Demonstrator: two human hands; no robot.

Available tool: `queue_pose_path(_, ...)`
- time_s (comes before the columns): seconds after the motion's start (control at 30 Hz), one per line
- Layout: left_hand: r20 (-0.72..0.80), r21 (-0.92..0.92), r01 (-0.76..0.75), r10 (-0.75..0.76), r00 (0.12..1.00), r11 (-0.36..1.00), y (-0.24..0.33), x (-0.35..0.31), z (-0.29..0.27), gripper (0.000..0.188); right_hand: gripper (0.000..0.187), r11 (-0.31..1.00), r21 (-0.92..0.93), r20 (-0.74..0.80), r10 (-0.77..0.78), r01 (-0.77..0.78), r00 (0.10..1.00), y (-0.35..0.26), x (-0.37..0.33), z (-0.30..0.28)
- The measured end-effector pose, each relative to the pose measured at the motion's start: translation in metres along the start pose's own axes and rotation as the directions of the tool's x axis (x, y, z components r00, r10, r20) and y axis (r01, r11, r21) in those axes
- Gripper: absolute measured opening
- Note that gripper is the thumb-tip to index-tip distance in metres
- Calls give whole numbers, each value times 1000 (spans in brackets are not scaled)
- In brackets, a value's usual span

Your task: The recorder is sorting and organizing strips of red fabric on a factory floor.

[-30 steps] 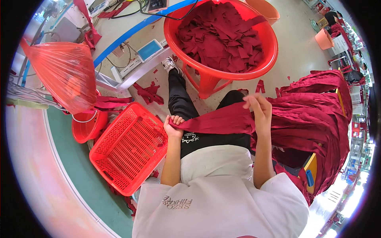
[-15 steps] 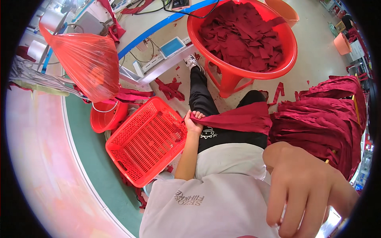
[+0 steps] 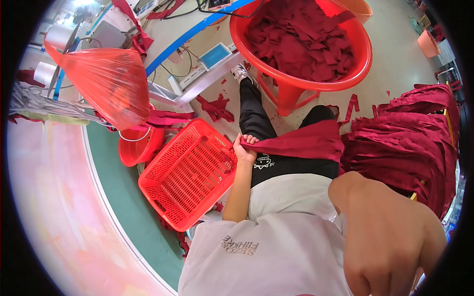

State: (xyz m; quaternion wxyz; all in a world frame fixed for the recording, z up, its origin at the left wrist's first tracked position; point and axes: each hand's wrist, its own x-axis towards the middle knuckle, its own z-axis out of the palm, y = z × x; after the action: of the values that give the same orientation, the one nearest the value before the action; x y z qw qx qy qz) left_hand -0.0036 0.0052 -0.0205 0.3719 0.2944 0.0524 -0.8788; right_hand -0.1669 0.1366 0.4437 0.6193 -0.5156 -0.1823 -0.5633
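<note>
Over my lap, my left hand (image 3: 245,147) is closed round the narrow end of a dark red fabric strip (image 3: 306,142). The strip widens to the right and lies across my black trousers. My right hand (image 3: 382,234) is raised large and close at the lower right, its back showing and its fingers curled downward. The fingertips are cut off by the lower edge, so what they hold, if anything, is hidden. A thick stack of dark red fabric pieces (image 3: 400,148) hangs over a yellow-edged support on my right, beyond that hand.
A red slotted plastic basket (image 3: 148,185) is on my left, beside a red bucket (image 3: 129,157). Ahead, a large red tub (image 3: 364,64) on a stand holds many dark red scraps. A red plastic bag (image 3: 108,81) hangs by a blue-edged table (image 3: 170,47). Scraps litter the floor.
My right hand has turned, its fingers curling down toward the lower edge. The left hand keeps its grip on the fabric strip. The whole view has shifted slightly.
</note>
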Motion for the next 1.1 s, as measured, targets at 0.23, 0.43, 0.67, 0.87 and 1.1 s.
queue_pose_path(0.23, 21, -13, -2, 3, 1000, 1000, 3, -1, -1, 30, 28, 997, 76, 67, -7, 2, 998, 2, -1, 4)
queue_pose_path(0.43, -1, -18, 29, -29, 1000, 999, -2, 1, -2, 30, 28, 988, 155, 168, 2, -28, 986, -9, -6, 2)
queue_pose_path(0.67, -33, -1, -8, 8, 999, 1000, 1, -5, 3, 30, 27, 969, 238, 254, -5, -58, 967, -13, -17, 7)
queue_pose_path(0.87, 22, -9, 22, -22, 1000, 1000, -5, 7, 6, 31, 27, 959, 276, 306, -26, -63, 952, 2, 7, -4)
queue_pose_path(1.1, -8, -3, -6, 6, 1000, 1000, 3, -4, 0, 31, 30, 923, 382, 302, -82, -41, 950, 9, 9, -7)
